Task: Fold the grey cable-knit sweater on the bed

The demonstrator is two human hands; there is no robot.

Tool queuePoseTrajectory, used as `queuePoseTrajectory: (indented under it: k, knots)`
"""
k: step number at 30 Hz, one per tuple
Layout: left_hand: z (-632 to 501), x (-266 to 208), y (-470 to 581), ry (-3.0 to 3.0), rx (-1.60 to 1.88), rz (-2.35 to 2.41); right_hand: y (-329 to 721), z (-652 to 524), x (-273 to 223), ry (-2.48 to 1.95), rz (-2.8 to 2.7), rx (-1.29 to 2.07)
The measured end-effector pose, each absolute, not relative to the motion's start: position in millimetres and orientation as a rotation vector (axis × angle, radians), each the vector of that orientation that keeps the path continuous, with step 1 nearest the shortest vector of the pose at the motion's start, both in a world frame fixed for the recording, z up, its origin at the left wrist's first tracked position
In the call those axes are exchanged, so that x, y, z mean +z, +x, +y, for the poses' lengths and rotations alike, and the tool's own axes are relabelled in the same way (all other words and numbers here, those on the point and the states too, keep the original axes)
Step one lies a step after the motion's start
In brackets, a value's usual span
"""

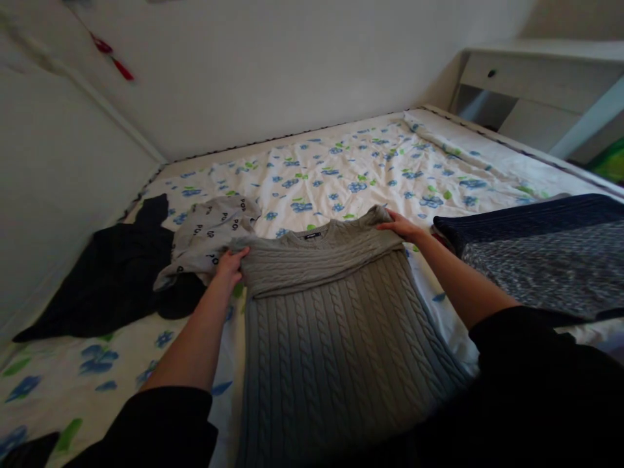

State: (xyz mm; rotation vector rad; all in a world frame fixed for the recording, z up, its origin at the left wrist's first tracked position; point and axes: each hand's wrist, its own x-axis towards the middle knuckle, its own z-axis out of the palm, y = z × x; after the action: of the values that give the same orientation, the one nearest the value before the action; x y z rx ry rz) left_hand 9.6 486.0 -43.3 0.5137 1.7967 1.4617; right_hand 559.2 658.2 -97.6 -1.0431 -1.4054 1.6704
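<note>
A grey cable-knit sweater [331, 338] lies spread on the bed in front of me, its collar at the far end and its sleeves folded across the chest. At the left shoulder, my left hand [231, 265] is closed on the knit, thumb on top. My right hand [397, 225] pinches the bunched fabric at the right shoulder. A small dark label shows inside the neckline. The sweater's lower end runs out of view beneath my dark clothing.
A dark garment [112, 276] and a light grey printed cloth [209, 224] lie at left. Folded knitwear [531, 253], navy and speckled grey, lies at right. The floral sheet [331, 172] reaches the wall. A white drawer unit [541, 81] stands at the back right.
</note>
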Motion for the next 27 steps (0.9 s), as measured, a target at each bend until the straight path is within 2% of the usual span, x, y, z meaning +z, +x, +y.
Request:
queuePoseTrajectory:
  k: [5, 10, 13, 18, 27]
  knots:
    - [530.4, -9.1, -15.3, 0.524, 1.615, 1.798, 543.9, 714.7, -66.4, -0.986, -1.328, 1.449]
    - [504.4, -8.4, -10.0, 0.492, 1.471, 1.908, 548.8, 702.8, -78.4, -1.353, -1.121, 1.401]
    - [451.3, -27.1, 3.2, 0.505, 1.317, 1.915, 571.4, 644.6, -103.5, -1.505, -1.086, 1.543]
    - [334.7, -45.0, 23.2, 0.593, 1.188, 1.787, 619.2, 534.1, -125.2, -1.310, -1.010, 1.794]
    - [140.8, 18.0, 102.6, 0.684, 0.491, 1.421, 671.9, 379.1, -72.4, -1.506, -1.321, 2.529]
